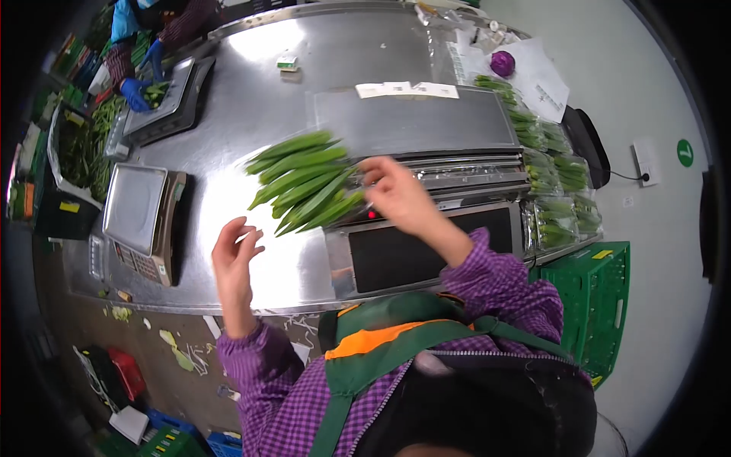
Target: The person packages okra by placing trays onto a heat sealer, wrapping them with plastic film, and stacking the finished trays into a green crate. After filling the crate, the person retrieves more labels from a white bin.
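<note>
A: Right hand [396, 194] gripping one end of the okra bag [304, 183], raised above the bench [251, 114] beside the sealer [426, 251]; left hand [236, 255] open, empty.

B: Risky, probably: held at one end only, could tip and spill pods.

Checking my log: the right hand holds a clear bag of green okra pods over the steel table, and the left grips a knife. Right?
No: the head view shows the left hand open and empty. The right hand does hold the clear bag of green okra pods.
</note>
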Demonstrator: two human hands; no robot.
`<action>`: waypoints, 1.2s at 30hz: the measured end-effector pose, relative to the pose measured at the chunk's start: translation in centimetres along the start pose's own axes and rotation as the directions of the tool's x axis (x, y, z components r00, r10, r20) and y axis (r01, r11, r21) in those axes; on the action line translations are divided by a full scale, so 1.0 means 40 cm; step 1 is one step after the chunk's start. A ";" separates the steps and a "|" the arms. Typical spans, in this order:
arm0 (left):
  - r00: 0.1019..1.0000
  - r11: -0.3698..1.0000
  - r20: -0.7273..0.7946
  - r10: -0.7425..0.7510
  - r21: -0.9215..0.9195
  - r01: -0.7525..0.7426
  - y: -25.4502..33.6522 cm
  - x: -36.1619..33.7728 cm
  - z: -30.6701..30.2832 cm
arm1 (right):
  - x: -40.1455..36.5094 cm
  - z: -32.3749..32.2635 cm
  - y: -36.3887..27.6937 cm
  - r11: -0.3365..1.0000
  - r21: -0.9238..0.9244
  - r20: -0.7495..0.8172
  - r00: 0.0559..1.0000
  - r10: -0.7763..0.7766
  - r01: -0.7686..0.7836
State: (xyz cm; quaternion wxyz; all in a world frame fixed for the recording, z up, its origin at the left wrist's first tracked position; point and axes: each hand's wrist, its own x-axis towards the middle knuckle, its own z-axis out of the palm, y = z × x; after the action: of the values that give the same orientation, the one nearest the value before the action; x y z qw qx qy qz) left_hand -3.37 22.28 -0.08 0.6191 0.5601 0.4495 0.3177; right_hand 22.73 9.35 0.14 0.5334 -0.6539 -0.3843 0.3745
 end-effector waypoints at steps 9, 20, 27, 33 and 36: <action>0.919 0.846 0.248 0.305 0.373 -0.381 -0.036 0.246 0.524 | 0.053 -0.461 0.113 0.937 -0.341 -0.311 0.950 -0.031 -0.081; 0.931 0.675 0.224 0.286 0.642 -0.362 -0.017 0.203 0.577 | 0.064 -0.514 0.155 0.835 -0.539 -0.291 0.955 -0.064 -0.109; 0.943 0.567 0.108 0.315 0.775 -0.279 0.034 0.080 0.429 | -0.161 -0.571 0.106 0.503 -0.864 -0.204 0.925 -0.320 -0.017; 0.971 0.921 0.226 -0.082 0.389 -0.013 0.001 0.114 0.447 | -0.088 -0.517 0.175 0.978 -0.093 -0.350 0.926 0.143 -0.186; 0.939 0.977 0.300 -0.170 0.177 0.120 0.043 0.043 0.375 | -0.136 -0.553 0.091 0.870 0.447 -0.153 0.940 0.306 -0.210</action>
State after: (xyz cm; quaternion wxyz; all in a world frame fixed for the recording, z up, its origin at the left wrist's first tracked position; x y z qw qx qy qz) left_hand 11.20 18.00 0.77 0.6585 0.6155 0.4091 0.1421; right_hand 40.72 -5.10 0.33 0.6464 -0.6052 -0.1411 0.4428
